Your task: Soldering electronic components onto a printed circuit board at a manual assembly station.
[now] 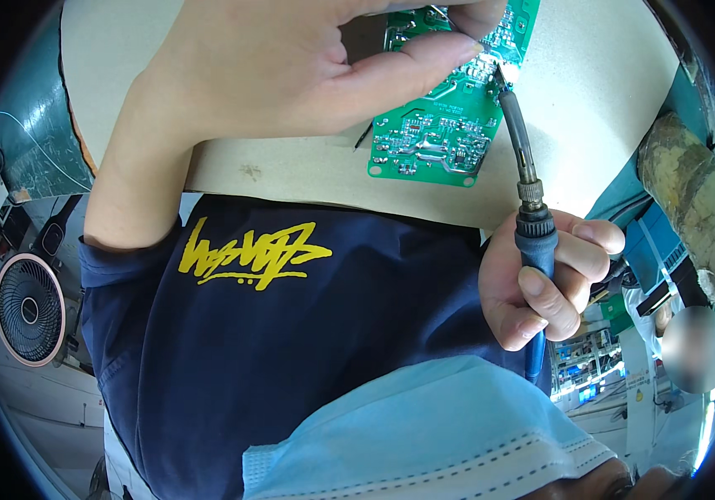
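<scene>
A green circuit board [457,125] lies solder side up on a beige sheet [291,171]. My left hand [291,75] reaches over the board from the left, thumb and finger pinched together above it; whatever is between the fingertips is too small to make out. In my right hand [553,304], wrapped by the fingers, is a soldering iron [536,242] with a blue handle. Its thin tip points away from me and meets the board, or nearly so, just beside the left fingertips. Part of the board is hidden under the left hand.
Green mat [32,150] shows at the left beyond the sheet's edge. A round black fan [30,310] stands at lower left. Toward the right edge are a brown, stained bulky object [691,200] and a blue box-like thing [653,250]. Another person [695,350] appears farther off.
</scene>
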Action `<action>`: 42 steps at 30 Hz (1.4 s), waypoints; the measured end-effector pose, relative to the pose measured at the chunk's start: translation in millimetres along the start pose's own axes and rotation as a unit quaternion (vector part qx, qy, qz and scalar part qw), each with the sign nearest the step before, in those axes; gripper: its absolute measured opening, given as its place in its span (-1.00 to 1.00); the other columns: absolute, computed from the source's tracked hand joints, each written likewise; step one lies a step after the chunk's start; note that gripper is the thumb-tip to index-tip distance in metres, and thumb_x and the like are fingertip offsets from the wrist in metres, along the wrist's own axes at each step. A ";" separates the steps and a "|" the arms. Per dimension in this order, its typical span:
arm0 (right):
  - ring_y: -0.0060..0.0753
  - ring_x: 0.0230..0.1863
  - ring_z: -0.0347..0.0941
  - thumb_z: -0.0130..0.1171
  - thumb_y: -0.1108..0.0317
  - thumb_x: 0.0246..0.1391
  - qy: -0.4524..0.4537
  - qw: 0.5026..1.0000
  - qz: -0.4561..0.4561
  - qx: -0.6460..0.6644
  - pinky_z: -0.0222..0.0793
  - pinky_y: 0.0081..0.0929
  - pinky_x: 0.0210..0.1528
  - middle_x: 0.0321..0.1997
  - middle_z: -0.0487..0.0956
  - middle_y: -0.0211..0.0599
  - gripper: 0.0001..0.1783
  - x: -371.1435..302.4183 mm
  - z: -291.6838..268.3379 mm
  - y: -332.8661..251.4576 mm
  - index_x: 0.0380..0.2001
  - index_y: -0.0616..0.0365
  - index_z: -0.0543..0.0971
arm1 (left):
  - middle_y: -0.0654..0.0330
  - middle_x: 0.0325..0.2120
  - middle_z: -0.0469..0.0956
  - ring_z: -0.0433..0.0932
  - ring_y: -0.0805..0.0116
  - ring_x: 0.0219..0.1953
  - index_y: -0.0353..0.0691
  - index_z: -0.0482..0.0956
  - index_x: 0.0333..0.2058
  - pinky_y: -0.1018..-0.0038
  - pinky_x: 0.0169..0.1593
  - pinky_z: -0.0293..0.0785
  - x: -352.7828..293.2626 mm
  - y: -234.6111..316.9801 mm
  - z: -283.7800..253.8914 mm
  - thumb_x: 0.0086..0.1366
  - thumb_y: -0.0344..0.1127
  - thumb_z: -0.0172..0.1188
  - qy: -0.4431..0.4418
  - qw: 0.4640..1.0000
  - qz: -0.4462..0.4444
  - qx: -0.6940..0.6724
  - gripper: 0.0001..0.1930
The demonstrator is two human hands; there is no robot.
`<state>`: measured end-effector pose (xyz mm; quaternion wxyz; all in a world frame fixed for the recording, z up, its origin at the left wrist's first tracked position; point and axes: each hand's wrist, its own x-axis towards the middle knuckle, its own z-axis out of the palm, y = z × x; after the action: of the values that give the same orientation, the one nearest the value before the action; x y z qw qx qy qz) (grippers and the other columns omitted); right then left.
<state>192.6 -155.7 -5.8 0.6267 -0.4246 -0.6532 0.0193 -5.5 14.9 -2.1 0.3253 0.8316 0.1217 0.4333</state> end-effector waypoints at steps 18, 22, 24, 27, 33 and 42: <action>-0.42 -0.58 0.31 -0.15 0.00 0.22 0.004 1.000 0.015 0.004 0.24 -0.32 -0.29 -0.72 0.24 -0.53 -0.61 2.1 1.4 0.3 -0.40 -0.01 0.57 | 0.22 -0.66 0.40 0.37 0.28 -0.60 -0.20 0.56 -0.50 0.40 -0.41 0.27 2.4 -4.2 -3.2 -0.14 -0.58 0.33 -0.031 0.999 0.032 0.023 -0.81; -0.42 -0.59 0.31 -0.15 0.01 0.22 -0.003 1.000 0.023 0.007 0.24 -0.33 -0.30 -0.72 0.24 -0.53 -0.60 2.4 0.9 -0.3 -0.39 0.00 0.58 | 0.22 -0.66 0.40 0.37 0.27 -0.59 -0.21 0.56 -0.50 0.40 -0.42 0.26 0.6 -5.2 -1.9 -0.15 -0.57 0.34 -0.038 0.998 0.037 0.025 -0.81; -0.42 -0.59 0.31 -0.15 0.01 0.22 0.002 1.000 0.026 0.011 0.25 -0.34 -0.31 -0.72 0.24 -0.53 -0.60 2.3 1.0 -0.3 -0.38 0.01 0.58 | 0.22 -0.66 0.40 0.36 0.27 -0.60 -0.21 0.56 -0.50 0.41 -0.42 0.26 0.0 -4.1 -1.2 -0.15 -0.56 0.34 -0.037 0.998 0.030 0.036 -0.81; -0.43 -0.59 0.31 -0.15 0.00 0.22 0.006 1.000 0.019 0.009 0.26 -0.34 -0.31 -0.73 0.23 -0.53 -0.59 2.2 1.2 0.5 -0.39 0.01 0.58 | 0.22 -0.66 0.40 0.36 0.27 -0.60 -0.21 0.56 -0.50 0.41 -0.43 0.26 0.1 -2.7 0.1 -0.16 -0.56 0.35 0.031 0.999 -0.006 -0.020 -0.80; -0.46 -0.58 0.30 -0.19 0.04 0.25 0.029 0.998 0.030 0.052 0.14 -0.32 -0.28 -0.67 0.29 -0.52 -0.60 2.5 -0.2 0.2 -0.37 0.03 0.55 | 0.21 -0.66 0.39 0.36 0.27 -0.60 -0.21 0.56 -0.51 0.41 -0.44 0.26 1.6 -4.2 -3.1 -0.15 -0.55 0.35 -0.035 0.998 0.032 0.034 -0.81; -0.49 -0.59 0.27 -0.21 0.04 0.27 0.030 0.998 0.041 0.033 0.09 -0.28 -0.28 -0.61 0.36 -0.52 -0.61 5.3 -2.2 0.2 -0.34 0.02 0.53 | 0.22 -0.67 0.40 0.36 0.27 -0.60 -0.20 0.56 -0.52 0.41 -0.44 0.26 0.6 -4.3 -1.8 -0.15 -0.55 0.34 -0.044 0.998 0.032 0.033 -0.83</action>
<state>195.4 -153.6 -1.2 0.6582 -0.4307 -0.6152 0.0535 -6.3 19.2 -3.8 0.2889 0.8636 0.0944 0.4023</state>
